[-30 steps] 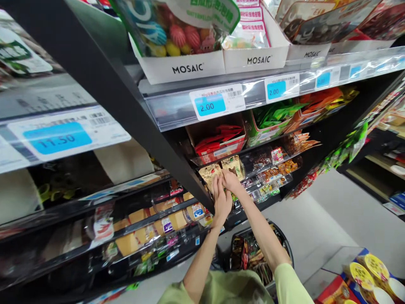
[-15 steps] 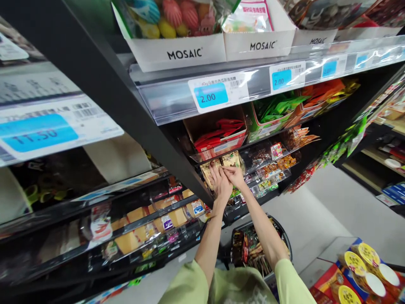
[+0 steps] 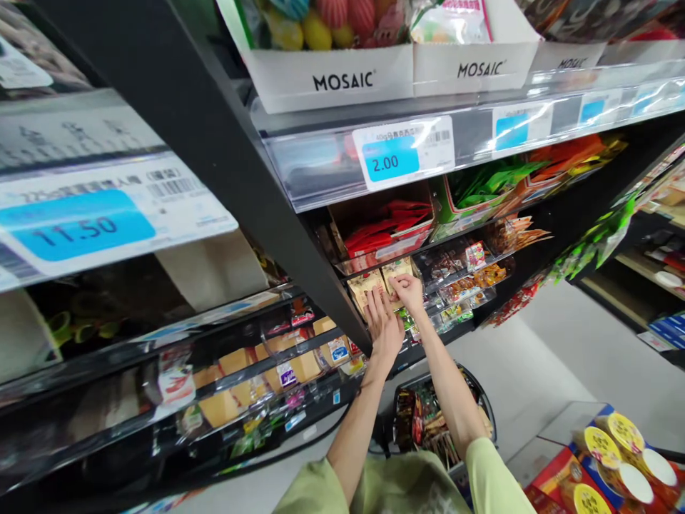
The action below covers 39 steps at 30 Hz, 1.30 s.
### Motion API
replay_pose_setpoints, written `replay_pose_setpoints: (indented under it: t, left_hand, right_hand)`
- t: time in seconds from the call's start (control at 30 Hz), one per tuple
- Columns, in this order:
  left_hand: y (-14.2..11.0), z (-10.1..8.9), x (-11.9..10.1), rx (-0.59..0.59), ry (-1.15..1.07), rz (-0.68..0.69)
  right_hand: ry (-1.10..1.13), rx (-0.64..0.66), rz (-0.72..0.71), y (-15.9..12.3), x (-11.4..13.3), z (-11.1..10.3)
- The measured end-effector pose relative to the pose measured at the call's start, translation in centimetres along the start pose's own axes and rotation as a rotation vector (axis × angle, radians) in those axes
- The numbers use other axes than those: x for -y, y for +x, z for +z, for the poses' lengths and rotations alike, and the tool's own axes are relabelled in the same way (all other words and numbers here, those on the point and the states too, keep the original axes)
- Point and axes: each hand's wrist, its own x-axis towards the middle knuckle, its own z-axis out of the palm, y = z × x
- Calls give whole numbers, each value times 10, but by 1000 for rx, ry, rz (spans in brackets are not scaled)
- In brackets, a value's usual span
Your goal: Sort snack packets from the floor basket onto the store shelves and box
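On a low shelf, two cream-coloured snack packets stand side by side. My left hand (image 3: 384,323) lies with outstretched fingers against the front of the left packet (image 3: 366,284). Just to the right, my right hand (image 3: 409,293) has its fingers curled together in a pinch at the right packet (image 3: 397,269). The fingertips of that hand are small in view, and the palm side is hidden. Both arms reach down from pale green sleeves.
A box of red packets (image 3: 393,225) sits just above my hands. A dark upright post (image 3: 251,178) runs close to my left hand. Below my arms stands a basket (image 3: 491,407) filled with packets. Stacked cups (image 3: 602,446) are at the lower right.
My right hand has moved right, apart from my left hand, to the right packet. My left hand has slid slightly lower on the left packet. The camera view has shifted a little.
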Motion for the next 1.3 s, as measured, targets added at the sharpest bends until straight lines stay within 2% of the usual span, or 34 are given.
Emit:
replay_pose_setpoints:
  t: [0.17,0.27,0.37,0.5,0.6,0.8,0.9,1.03,1.3]
  left_hand:
    - [5,7,0,28,42,-23]
    - [7,10,-2,46,74,-36]
    - [13,10,-5,80,98,-68]
    - [15,12,-5,79,130,-70]
    - [4,14,1,78,133,-13]
    - [-21,12,10,121,147,60]
    - [-20,8,7,150,208,12]
    - [-3,3,1,176,276,-102]
    - [27,-1,2,304,227,-266]
  right_hand:
    - [-500,-67,-3,9,16,6]
    - [-601,-72,80,16,26,12]
    - [-589,-54,97,16,30,13]
    - [-572,-25,11,0,25,5]
    - [-610,31,-67,-22,18,-3]
    - [-989,155,-253,-56,14,-6]
    - [-1112,213,-256,-57,16,-5]
    - [-1221,265,-224,-51,18,-6]
    - [-1274,325,-179,-45,21,-5]
